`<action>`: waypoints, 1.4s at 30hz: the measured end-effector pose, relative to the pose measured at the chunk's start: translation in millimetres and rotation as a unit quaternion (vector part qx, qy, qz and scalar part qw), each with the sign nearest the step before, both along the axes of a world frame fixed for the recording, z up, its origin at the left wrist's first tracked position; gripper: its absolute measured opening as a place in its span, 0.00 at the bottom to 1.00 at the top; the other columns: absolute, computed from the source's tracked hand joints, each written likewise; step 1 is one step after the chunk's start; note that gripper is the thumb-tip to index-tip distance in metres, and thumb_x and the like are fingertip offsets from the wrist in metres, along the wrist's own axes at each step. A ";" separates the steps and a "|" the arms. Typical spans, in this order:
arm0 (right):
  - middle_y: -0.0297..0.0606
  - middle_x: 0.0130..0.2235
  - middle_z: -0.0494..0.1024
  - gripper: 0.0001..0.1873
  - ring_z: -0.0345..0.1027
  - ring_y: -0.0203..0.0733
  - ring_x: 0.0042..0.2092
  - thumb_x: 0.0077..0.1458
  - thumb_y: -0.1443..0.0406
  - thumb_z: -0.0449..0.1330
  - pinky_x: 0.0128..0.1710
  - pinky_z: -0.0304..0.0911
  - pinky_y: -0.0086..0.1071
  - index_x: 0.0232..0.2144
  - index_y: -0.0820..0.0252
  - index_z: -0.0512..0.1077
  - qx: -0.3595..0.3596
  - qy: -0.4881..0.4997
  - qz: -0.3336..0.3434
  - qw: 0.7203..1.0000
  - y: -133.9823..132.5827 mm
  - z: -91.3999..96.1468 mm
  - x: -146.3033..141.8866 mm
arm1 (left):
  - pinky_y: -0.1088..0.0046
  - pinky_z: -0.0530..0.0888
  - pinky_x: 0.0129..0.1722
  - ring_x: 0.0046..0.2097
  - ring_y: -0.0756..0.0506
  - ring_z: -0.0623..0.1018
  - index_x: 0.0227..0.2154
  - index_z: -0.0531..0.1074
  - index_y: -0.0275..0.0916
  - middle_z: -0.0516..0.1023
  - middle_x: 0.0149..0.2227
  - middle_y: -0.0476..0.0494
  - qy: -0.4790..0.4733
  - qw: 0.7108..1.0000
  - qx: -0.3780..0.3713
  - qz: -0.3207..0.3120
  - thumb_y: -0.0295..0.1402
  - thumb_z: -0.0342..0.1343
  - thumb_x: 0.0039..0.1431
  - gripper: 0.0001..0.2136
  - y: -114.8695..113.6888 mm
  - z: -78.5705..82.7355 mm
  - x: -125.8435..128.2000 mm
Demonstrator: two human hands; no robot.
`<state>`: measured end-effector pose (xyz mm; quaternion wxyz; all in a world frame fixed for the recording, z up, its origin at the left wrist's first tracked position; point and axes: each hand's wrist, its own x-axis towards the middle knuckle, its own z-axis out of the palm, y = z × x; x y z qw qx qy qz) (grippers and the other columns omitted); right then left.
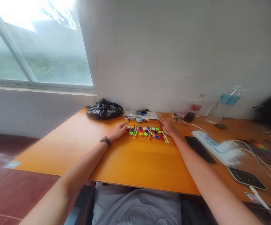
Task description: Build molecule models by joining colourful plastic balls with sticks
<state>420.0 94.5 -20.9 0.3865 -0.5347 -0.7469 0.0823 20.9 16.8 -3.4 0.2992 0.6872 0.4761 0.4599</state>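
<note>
Across the middle of the wooden table runs a row of small round button-like pieces [145, 133] in red, yellow, green, blue, black and white. Thin coloured plastic sticks [135, 132] lie upright between the groups, with more sticks [165, 137] at the right end. My left hand [119, 130] rests on the table at the row's left end, fingers stretched out, with nothing visible in it. At the right end, my right hand [167, 127] lies beside the sticks, its fingers extended forward. No held thing shows there, though the fingertips are small and blurred.
A black plastic bag [104, 109] sits at the back, beside a white sheet [152, 115] with small items. To the right are a black phone [199, 149], a white power strip [212, 148], cables, a dark charging device [247, 178] and a clear bottle [215, 112].
</note>
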 end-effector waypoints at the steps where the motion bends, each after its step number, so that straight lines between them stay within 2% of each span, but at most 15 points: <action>1: 0.46 0.60 0.78 0.26 0.67 0.48 0.64 0.52 0.74 0.54 0.71 0.54 0.46 0.51 0.62 0.80 0.006 0.001 -0.003 1.000 -1.4 -0.1 0.0 | 0.65 0.78 0.47 0.44 0.40 0.82 0.46 0.83 0.40 0.85 0.41 0.40 -0.002 1.000 0.009 -0.013 0.44 0.60 0.63 0.16 -1.0 1.4 0.8; 4: 0.47 0.61 0.77 0.24 0.68 0.50 0.64 0.53 0.72 0.54 0.69 0.57 0.48 0.51 0.62 0.80 0.023 -0.017 -0.028 0.999 -5.9 -0.4 1.3 | 0.66 0.77 0.48 0.43 0.40 0.82 0.38 0.83 0.42 0.85 0.39 0.42 0.026 0.999 0.019 -0.044 0.46 0.60 0.63 0.14 -3.3 5.5 3.1; 8: 0.49 0.56 0.79 0.17 0.72 0.53 0.58 0.55 0.70 0.54 0.63 0.64 0.49 0.41 0.61 0.81 0.034 -0.034 -0.043 0.998 -9.9 -1.0 5.8 | 0.66 0.77 0.48 0.43 0.40 0.81 0.33 0.82 0.43 0.85 0.37 0.41 0.049 0.997 0.029 -0.048 0.45 0.60 0.62 0.13 -4.1 6.9 4.7; 14: 0.46 0.46 0.81 0.14 0.74 0.51 0.49 0.56 0.68 0.54 0.54 0.70 0.45 0.38 0.59 0.80 0.063 -0.007 -0.047 0.997 -12.3 9.3 0.1 | 0.64 0.77 0.48 0.42 0.40 0.81 0.39 0.84 0.40 0.84 0.39 0.39 0.013 0.999 0.047 0.012 0.39 0.61 0.58 0.11 -0.8 -1.7 1.5; 18: 0.44 0.43 0.82 0.13 0.74 0.50 0.47 0.56 0.67 0.55 0.52 0.69 0.44 0.36 0.58 0.80 0.057 0.003 -0.019 0.998 -19.8 23.6 -23.4 | 0.64 0.76 0.47 0.43 0.40 0.81 0.37 0.84 0.41 0.84 0.42 0.39 0.011 0.995 0.091 0.050 0.37 0.59 0.61 0.10 -4.0 -0.1 0.5; 20: 0.43 0.42 0.83 0.12 0.75 0.50 0.47 0.57 0.67 0.56 0.53 0.69 0.43 0.36 0.57 0.80 0.049 -0.006 0.005 0.999 -25.5 28.3 -37.7 | 0.64 0.75 0.47 0.43 0.41 0.80 0.41 0.84 0.42 0.84 0.43 0.39 0.013 0.992 0.119 0.048 0.37 0.59 0.62 0.11 -11.8 5.4 3.9; 23: 0.41 0.41 0.84 0.11 0.75 0.49 0.47 0.56 0.67 0.58 0.53 0.68 0.42 0.35 0.56 0.81 0.035 -0.007 0.045 0.998 -32.4 33.9 -55.1 | 0.64 0.75 0.46 0.42 0.41 0.80 0.51 0.82 0.44 0.85 0.41 0.40 0.013 0.992 0.127 -0.009 0.39 0.62 0.62 0.16 -31.3 15.9 15.5; 26: 0.40 0.40 0.85 0.10 0.76 0.48 0.43 0.56 0.65 0.59 0.49 0.69 0.40 0.34 0.56 0.82 0.023 0.040 0.075 0.996 -37.7 45.6 -66.4 | 0.65 0.75 0.42 0.38 0.41 0.79 0.38 0.85 0.43 0.84 0.36 0.40 0.051 0.985 0.122 -0.110 0.42 0.66 0.60 0.10 -52.5 21.9 31.2; 29: 0.39 0.39 0.85 0.11 0.75 0.45 0.38 0.58 0.62 0.60 0.40 0.68 0.37 0.36 0.55 0.83 0.004 0.076 0.106 0.991 -52.1 64.0 -77.8 | 0.65 0.75 0.42 0.38 0.42 0.80 0.35 0.85 0.45 0.84 0.35 0.42 0.088 0.963 0.141 -0.214 0.40 0.68 0.58 0.07 -66.9 19.9 45.0; 32: 0.39 0.39 0.85 0.12 0.74 0.43 0.35 0.61 0.60 0.59 0.35 0.65 0.34 0.37 0.55 0.83 -0.015 0.077 0.152 0.985 -82.4 74.0 -92.1 | 0.65 0.75 0.43 0.38 0.41 0.79 0.33 0.84 0.46 0.84 0.35 0.43 0.112 0.945 0.158 -0.264 0.42 0.70 0.57 0.07 -71.4 16.0 51.1; 34: 0.38 0.37 0.84 0.11 0.72 0.42 0.34 0.61 0.61 0.60 0.35 0.64 0.34 0.37 0.54 0.83 -0.028 0.042 0.189 0.981 -105.9 69.7 -99.6 | 0.62 0.74 0.48 0.42 0.40 0.79 0.35 0.83 0.45 0.84 0.37 0.42 0.124 0.948 0.166 -0.240 0.44 0.69 0.58 0.09 -68.8 15.5 49.8; 37: 0.39 0.36 0.84 0.11 0.70 0.42 0.32 0.62 0.63 0.59 0.36 0.63 0.35 0.38 0.53 0.83 -0.021 -0.012 0.181 0.983 -131.4 51.7 -102.4 | 0.59 0.73 0.49 0.44 0.38 0.76 0.37 0.82 0.45 0.82 0.39 0.40 0.148 0.966 0.170 -0.128 0.43 0.63 0.65 0.09 -57.8 15.5 42.2; 39: 0.39 0.36 0.84 0.11 0.71 0.43 0.33 0.62 0.63 0.58 0.36 0.63 0.35 0.39 0.51 0.83 -0.018 -0.025 0.171 0.985 -137.7 39.9 -99.9 | 0.58 0.72 0.48 0.44 0.36 0.74 0.38 0.82 0.44 0.81 0.39 0.38 0.187 0.965 0.171 -0.069 0.41 0.61 0.65 0.08 -48.4 12.8 35.9; 42: 0.38 0.37 0.84 0.11 0.71 0.43 0.33 0.62 0.63 0.59 0.36 0.62 0.35 0.40 0.50 0.83 -0.016 -0.022 0.158 0.987 -136.0 31.3 -95.9 | 0.54 0.70 0.55 0.50 0.34 0.72 0.44 0.82 0.45 0.79 0.49 0.35 0.238 0.954 0.180 -0.033 0.40 0.63 0.63 0.10 -37.7 4.7 28.4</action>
